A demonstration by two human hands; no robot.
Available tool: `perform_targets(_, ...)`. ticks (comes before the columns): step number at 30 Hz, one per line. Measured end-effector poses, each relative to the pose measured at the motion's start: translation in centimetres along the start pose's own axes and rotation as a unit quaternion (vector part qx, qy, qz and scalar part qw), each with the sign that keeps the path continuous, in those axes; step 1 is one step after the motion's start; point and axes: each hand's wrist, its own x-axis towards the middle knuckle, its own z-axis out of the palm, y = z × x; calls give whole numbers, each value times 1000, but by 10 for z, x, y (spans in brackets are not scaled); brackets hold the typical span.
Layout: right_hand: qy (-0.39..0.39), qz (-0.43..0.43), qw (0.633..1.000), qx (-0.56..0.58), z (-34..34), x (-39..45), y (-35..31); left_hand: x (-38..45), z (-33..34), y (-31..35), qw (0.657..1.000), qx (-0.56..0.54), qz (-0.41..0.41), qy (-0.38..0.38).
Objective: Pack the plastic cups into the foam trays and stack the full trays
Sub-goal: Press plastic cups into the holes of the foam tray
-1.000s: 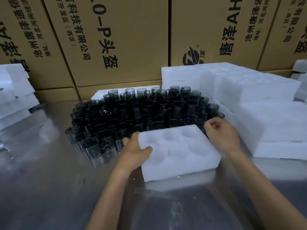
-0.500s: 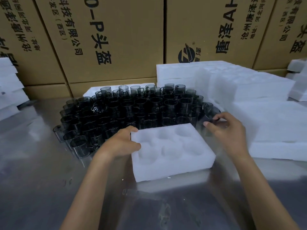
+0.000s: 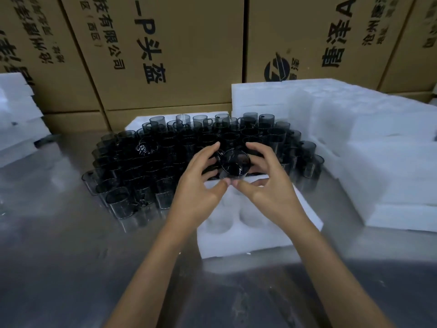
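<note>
Held cup: a smoky, see-through plastic cup (image 3: 234, 165), round-walled and glossy, is tipped so its circular mouth faces the camera, raised over the far edge of the foam tray.
Left hand: the left hand (image 3: 197, 185) grips the cup from its left side, fingers curled over the rim and thumb tucked beneath.
Right hand: the right hand (image 3: 269, 183) grips the same cup from its right side, fingers arched over the top, thumb meeting the left thumb under the cup.
Foam tray: a white, matte foam tray (image 3: 248, 235), a rectangular block with soft rounded wells moulded into its top, lies flat on the tabletop just under the hands; the wells that show hold nothing.
Loose cups: a dense crowd of dark tinted cups (image 3: 146, 166), cylindrical and thin-walled, stands upright on the tabletop beyond and left of the tray; some show small loop handles.
Tabletop: a dull grey metal tabletop (image 3: 59, 256), brushed and faintly reflective, mirrors the cups and foam in blurred patches.
Foam stacks: thick slabs of white foam (image 3: 390, 166) are piled at the right, with another pile (image 3: 16, 119) at the left edge.
Cartons: brown cardboard cartons (image 3: 189, 55) printed with black Chinese characters and a round logo form a wall behind.
</note>
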Motion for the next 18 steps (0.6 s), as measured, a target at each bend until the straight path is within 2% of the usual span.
perform_targets(3, 11, -3, 1000, -3, 7, -7, 4, -4, -1, -4, 1000, -5, 1, 11)
perform_targets(11, -18, -17, 998, -63, 10, -12, 11, -5, -7, -7, 998, 55, -15, 40)
perform_targets(14, -24, -18, 998, -64, 10, -12, 13, -3, -13, -6, 999, 19, -38, 21)
perform_targets(18, -22, -12, 998, -54, 9, -11, 14, -1, -24, -4, 993, -95, -73, -8)
